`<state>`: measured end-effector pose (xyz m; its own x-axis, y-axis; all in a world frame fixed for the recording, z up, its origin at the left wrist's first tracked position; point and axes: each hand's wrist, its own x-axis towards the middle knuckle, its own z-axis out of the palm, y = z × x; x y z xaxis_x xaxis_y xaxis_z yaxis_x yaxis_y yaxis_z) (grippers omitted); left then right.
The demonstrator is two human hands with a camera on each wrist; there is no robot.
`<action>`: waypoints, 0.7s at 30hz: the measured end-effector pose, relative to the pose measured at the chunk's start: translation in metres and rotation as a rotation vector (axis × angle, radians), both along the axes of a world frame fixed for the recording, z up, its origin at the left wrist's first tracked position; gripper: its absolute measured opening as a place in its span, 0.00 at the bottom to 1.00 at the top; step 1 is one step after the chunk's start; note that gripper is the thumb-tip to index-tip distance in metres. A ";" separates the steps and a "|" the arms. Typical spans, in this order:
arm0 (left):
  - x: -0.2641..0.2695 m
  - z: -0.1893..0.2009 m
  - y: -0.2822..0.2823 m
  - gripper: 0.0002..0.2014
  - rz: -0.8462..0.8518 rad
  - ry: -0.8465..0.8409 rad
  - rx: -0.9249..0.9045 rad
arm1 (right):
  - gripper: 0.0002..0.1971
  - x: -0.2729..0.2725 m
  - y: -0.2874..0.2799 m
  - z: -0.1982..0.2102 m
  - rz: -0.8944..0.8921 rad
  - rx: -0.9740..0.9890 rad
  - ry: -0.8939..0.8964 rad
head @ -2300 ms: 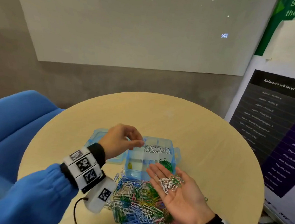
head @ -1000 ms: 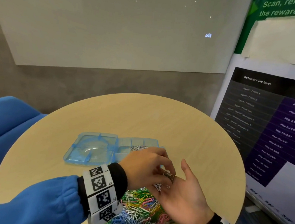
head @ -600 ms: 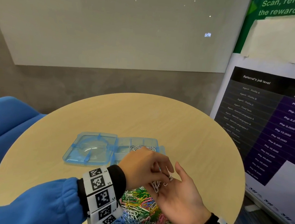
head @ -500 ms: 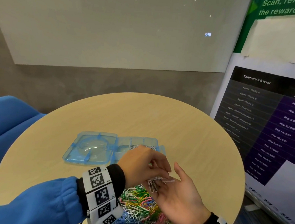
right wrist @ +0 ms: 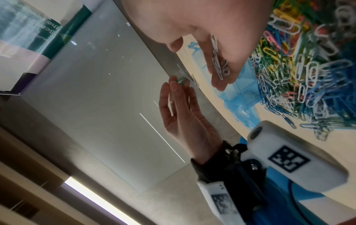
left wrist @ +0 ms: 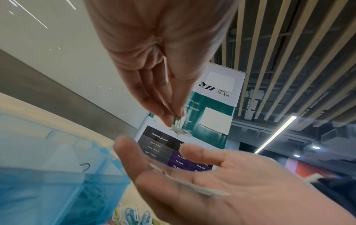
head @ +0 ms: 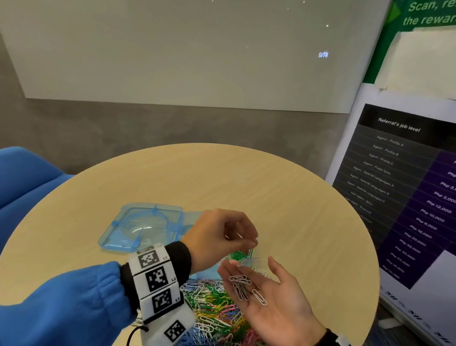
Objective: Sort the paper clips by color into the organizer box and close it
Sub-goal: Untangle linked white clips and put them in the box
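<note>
My left hand (head: pixel 253 243) hovers above the open blue organizer box (head: pixel 189 222) and pinches a green paper clip (left wrist: pixel 175 120) tangled with a few white ones. Just below it, my right hand (head: pixel 271 295) lies palm up with straight fingers, and several white clips (head: pixel 243 287) rest loose on the palm. The wrist views show the same pinch (right wrist: pixel 181 80) and the same palm load (right wrist: pixel 218 65). Green clips (head: pixel 239 255) lie in a box compartment. The mixed pile of coloured clips (head: pixel 208 317) sits on the table under both wrists.
The box's lid (head: pixel 145 226) lies flat open to the left. All of this sits on a round wooden table (head: pixel 247 185), with a blue chair (head: pixel 13 181) at its left. At the right, a poster board (head: pixel 426 195) stands close to the table edge.
My left hand was picking among the clips on my right palm. It has risen off the palm toward the box with a green clip and some white ones pinched. The right palm stays open.
</note>
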<state>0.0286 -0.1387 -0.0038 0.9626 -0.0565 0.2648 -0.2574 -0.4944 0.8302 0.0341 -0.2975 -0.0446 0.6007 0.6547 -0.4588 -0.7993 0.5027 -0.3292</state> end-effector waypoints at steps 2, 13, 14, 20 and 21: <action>0.003 0.002 0.005 0.05 0.009 0.016 -0.011 | 0.31 0.001 -0.001 0.002 -0.010 -0.003 -0.016; -0.005 -0.006 0.004 0.04 0.028 0.035 -0.008 | 0.09 0.002 0.002 -0.004 -0.055 -0.197 -0.286; -0.006 -0.006 0.004 0.04 0.036 0.036 -0.028 | 0.08 0.002 0.001 -0.003 -0.051 -0.205 -0.316; -0.009 -0.008 0.006 0.03 0.071 0.029 -0.069 | 0.07 0.003 0.001 -0.003 -0.025 -0.311 -0.457; -0.010 -0.009 0.005 0.03 0.079 0.011 -0.052 | 0.06 0.003 0.002 -0.003 -0.030 -0.339 -0.479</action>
<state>0.0186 -0.1339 -0.0133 0.9664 0.0331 0.2549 -0.2102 -0.4685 0.8581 0.0368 -0.2960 -0.0478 0.8087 0.4983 -0.3127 -0.5090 0.3261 -0.7966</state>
